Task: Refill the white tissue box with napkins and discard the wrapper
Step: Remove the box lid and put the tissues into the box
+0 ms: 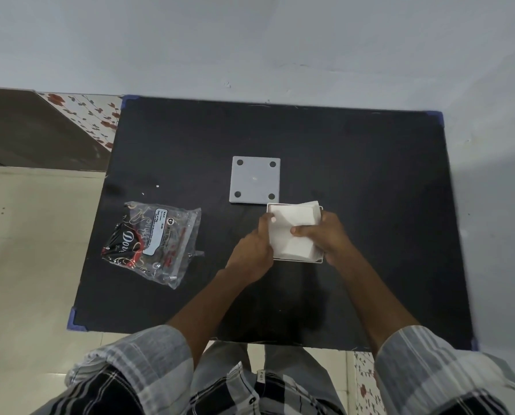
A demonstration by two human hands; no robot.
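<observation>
Head view, looking straight down: the white tissue box (295,259) sits open on the black tabletop (355,163), and everything else is easiest to place off that box. A stack of white napkins (292,232) is partway in it, tilted, with its far corner poking over the box's far rim. The left hand (254,245) is against the box's left side, grip clamped on the napkins' left edge, fingertips curled over the top. The right hand (319,235) is on the box's right side, its grip clamped on the napkins too, thumb lying across the stack. Just beyond the box lies a grey square lid (254,181) with four dark round spots, flat, nearly touching the box's far-left corner. Well left of the box is the crumpled clear wrapper (154,241) with black and red print.
</observation>
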